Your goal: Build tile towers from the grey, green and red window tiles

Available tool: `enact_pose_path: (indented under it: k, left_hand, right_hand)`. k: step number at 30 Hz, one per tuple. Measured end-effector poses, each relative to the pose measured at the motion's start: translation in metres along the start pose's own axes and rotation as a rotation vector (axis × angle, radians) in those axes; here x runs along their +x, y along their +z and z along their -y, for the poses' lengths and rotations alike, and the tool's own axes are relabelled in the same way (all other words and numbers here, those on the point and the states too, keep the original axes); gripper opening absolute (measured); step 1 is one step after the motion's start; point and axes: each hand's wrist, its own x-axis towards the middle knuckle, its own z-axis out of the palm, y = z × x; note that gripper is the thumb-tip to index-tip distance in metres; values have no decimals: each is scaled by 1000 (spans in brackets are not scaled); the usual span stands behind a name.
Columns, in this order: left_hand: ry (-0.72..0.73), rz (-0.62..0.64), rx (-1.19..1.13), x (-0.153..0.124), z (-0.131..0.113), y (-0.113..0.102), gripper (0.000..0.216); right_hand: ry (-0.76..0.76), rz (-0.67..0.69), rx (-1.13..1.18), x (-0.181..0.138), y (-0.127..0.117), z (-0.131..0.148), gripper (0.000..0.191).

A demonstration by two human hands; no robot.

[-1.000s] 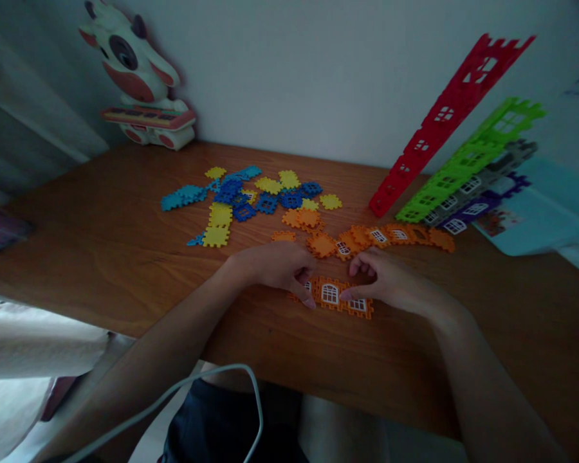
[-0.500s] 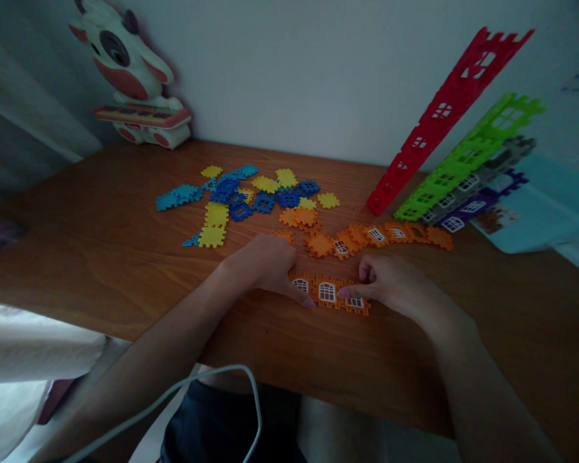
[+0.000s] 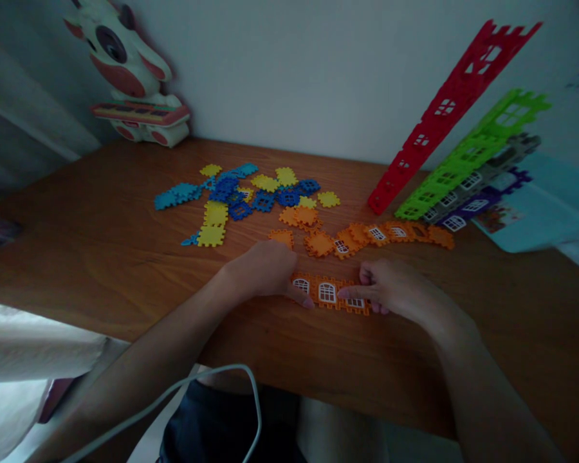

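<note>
A short strip of joined orange window tiles [image 3: 329, 292] lies flat on the wooden table [image 3: 101, 257] near its front edge. My left hand [image 3: 265, 270] is curled over the strip's left end, thumb pressing on it. My right hand [image 3: 390, 288] is closed on the strip's right end, thumb and fingers pinching the last tile. Just behind the hands lies a longer chain of orange tiles [image 3: 367, 238], some with white windows.
Loose blue and yellow tiles [image 3: 244, 193] are scattered at the table's middle. Long red [image 3: 444, 109], green [image 3: 468, 157], grey and purple tile strips lean against the wall at right. A cow toy [image 3: 130, 77] stands back left. A light-blue sheet [image 3: 545, 212] lies at right; a cable hangs below.
Both hands have lowered and closed tighter onto the orange strip, pressing it flat on the table. The view shifted slightly.
</note>
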Motion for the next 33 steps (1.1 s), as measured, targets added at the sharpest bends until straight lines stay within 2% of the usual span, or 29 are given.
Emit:
enact_pose_path:
  k: [12,23,33]
  left_hand:
    - [69,-6,-11,4,6,4,72]
    - [26,-90,-5,9,5,8,79]
    - [1,-64,20,8,0,5,81]
  right_hand:
    - [-55,58,71,7,0,-6,51]
    - [-66,95,121,8,-1,-7,54]
    - [-73,81,100,10,0,-7,50]
